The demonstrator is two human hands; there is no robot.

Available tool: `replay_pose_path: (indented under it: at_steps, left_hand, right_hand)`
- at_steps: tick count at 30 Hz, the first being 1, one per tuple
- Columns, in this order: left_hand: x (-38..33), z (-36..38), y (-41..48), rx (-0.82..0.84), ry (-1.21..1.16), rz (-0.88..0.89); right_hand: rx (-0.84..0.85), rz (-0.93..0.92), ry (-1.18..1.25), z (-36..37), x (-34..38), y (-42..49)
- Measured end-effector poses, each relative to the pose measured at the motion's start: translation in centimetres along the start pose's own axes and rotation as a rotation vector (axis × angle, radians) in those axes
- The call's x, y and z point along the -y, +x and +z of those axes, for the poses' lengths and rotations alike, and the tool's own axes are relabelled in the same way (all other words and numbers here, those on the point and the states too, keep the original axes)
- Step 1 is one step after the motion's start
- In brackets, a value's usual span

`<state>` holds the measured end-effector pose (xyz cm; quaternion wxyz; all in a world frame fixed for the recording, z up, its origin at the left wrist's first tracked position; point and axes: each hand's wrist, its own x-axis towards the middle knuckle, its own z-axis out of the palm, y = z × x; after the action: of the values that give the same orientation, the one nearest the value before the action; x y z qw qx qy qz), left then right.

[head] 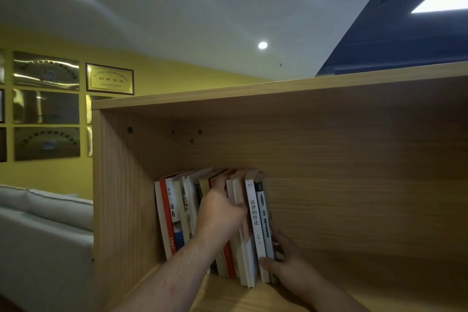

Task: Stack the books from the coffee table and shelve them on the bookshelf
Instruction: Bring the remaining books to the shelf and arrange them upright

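This looks like a company office lounge. Rows of gold award plaques (109, 79) hang on a yellow wall (50, 180). Round lights (262, 45) and a panel light (440, 2) sit in the white and blue ceiling (177, 20). A grey sofa (45, 210) stands beside a wooden bookshelf (354, 172) holding books (254, 213).
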<state>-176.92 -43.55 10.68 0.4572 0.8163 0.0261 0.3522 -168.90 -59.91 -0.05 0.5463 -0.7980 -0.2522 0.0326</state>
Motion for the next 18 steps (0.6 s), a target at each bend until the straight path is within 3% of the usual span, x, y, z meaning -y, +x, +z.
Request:
replay_pose_path:
  at_steps: [6, 12, 18]
  left_hand:
    - [1.5, -1.5, -3.1, -0.117, -0.178, -0.052]
    - [3.7, 1.2, -5.9, -0.002, -0.082, -0.111]
    - [3.7, -0.2, -7.2, -0.160, -0.191, -0.192]
  right_hand:
    - [-0.018, -0.014, -0.048, -0.1, 0.5, -0.2]
    - [-0.045, -0.026, -0.091, -0.1, 0.7, -0.6]
    - [-0.068, -0.041, -0.092, -0.1, 0.8, -0.9]
